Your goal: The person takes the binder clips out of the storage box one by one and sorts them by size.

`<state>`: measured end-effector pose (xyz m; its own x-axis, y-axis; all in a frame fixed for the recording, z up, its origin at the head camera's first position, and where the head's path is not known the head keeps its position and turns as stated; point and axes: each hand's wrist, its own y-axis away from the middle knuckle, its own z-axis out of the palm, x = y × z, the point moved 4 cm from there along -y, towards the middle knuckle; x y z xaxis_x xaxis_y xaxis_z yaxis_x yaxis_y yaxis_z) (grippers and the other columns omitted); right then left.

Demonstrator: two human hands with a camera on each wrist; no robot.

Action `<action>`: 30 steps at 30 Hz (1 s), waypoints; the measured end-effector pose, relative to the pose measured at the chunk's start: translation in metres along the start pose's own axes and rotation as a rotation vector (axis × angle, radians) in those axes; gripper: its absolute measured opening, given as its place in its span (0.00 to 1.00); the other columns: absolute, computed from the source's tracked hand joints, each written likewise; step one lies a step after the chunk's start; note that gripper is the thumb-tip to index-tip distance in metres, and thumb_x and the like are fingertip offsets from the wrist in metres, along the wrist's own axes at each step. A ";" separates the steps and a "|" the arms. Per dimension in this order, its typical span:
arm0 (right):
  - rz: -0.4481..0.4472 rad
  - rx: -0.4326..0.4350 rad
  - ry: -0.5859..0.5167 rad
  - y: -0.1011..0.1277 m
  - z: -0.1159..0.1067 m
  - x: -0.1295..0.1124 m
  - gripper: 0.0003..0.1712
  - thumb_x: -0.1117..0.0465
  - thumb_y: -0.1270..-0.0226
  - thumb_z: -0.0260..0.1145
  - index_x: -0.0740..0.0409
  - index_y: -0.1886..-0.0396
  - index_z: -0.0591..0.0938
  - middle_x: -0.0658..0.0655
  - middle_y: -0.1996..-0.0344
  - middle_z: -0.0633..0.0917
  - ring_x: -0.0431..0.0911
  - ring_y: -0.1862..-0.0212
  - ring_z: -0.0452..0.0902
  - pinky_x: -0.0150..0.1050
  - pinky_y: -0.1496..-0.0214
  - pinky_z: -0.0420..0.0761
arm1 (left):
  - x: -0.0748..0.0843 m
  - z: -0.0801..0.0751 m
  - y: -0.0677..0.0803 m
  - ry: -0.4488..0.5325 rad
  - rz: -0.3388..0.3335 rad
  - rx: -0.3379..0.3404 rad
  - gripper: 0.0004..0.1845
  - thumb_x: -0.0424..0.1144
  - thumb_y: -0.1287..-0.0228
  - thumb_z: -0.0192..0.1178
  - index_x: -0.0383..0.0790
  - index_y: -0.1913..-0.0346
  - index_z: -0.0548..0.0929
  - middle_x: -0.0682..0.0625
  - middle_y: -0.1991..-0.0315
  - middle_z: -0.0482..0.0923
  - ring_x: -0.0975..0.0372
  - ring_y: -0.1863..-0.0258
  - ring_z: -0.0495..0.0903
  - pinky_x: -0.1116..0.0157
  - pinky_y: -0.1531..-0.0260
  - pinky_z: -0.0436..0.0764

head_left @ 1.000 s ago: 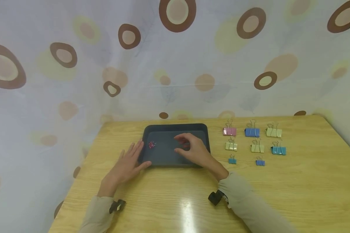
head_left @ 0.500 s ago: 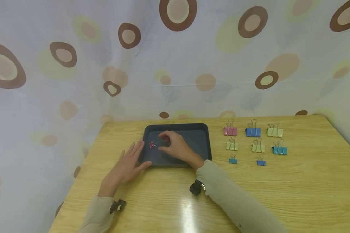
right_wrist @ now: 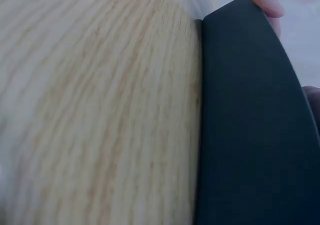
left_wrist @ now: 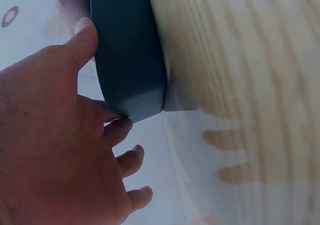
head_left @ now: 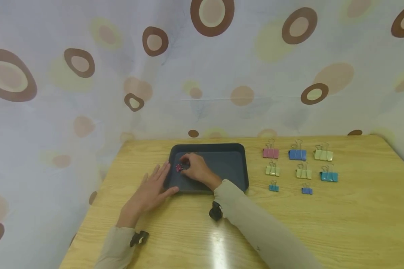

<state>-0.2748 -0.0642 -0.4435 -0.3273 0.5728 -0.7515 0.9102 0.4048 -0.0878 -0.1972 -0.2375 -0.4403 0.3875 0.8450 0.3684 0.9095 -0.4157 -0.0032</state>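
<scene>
Here my left hand (head_left: 151, 190) lies flat, steadying the tray (head_left: 235, 164) mid-frame, so my right hand (head_left: 195, 170) pinches the small pink clip (head_left: 179, 167).

Staged tabletop recording booth, not a lived-in room. A light wooden table (head_left: 323, 224) is boxed in on all sides by a hung curtain (head_left: 222, 74) printed with brown and yellow ovals. Coloured binder clips (head_left: 297, 168) sit in neat rows beside a dark tray (head_left: 237, 170).
</scene>
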 end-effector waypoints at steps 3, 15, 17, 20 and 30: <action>0.015 0.010 0.014 -0.004 0.003 0.003 0.22 0.68 0.40 0.77 0.65 0.45 0.85 0.61 0.50 0.86 0.53 0.48 0.82 0.46 0.43 0.82 | 0.001 0.001 -0.001 -0.004 0.004 -0.003 0.49 0.62 0.25 0.55 0.34 0.18 0.49 0.41 0.17 0.46 0.39 0.20 0.47 0.31 0.28 0.48; -0.018 0.023 0.054 -0.009 0.007 0.004 0.14 0.65 0.40 0.79 0.61 0.54 0.89 0.57 0.56 0.87 0.50 0.53 0.81 0.44 0.46 0.81 | 0.001 0.001 -0.001 -0.009 -0.003 -0.011 0.48 0.61 0.25 0.55 0.34 0.18 0.48 0.42 0.17 0.44 0.40 0.20 0.45 0.32 0.27 0.45; -0.018 0.014 0.023 -0.008 0.005 0.005 0.14 0.65 0.39 0.78 0.60 0.54 0.89 0.56 0.57 0.88 0.48 0.54 0.83 0.43 0.47 0.82 | 0.001 0.001 0.000 -0.014 -0.007 -0.012 0.48 0.61 0.25 0.55 0.34 0.18 0.48 0.41 0.17 0.44 0.40 0.20 0.45 0.32 0.27 0.45; -0.018 0.013 -0.029 -0.005 0.000 0.006 0.13 0.66 0.37 0.76 0.59 0.53 0.89 0.54 0.60 0.89 0.46 0.57 0.84 0.41 0.51 0.83 | 0.002 -0.001 0.001 -0.013 -0.009 -0.016 0.49 0.62 0.25 0.55 0.34 0.18 0.48 0.42 0.17 0.44 0.40 0.20 0.45 0.32 0.27 0.46; -0.014 0.057 -0.222 0.012 -0.033 0.013 0.12 0.71 0.38 0.74 0.61 0.54 0.89 0.58 0.57 0.89 0.47 0.62 0.89 0.37 0.61 0.88 | 0.005 -0.002 0.000 -0.005 0.005 0.013 0.48 0.62 0.25 0.55 0.34 0.18 0.50 0.41 0.18 0.47 0.39 0.21 0.48 0.31 0.28 0.47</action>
<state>-0.2761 -0.0283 -0.4333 -0.2814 0.3938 -0.8751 0.9211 0.3665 -0.1313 -0.1953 -0.2346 -0.4363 0.3929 0.8444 0.3642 0.9093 -0.4158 -0.0168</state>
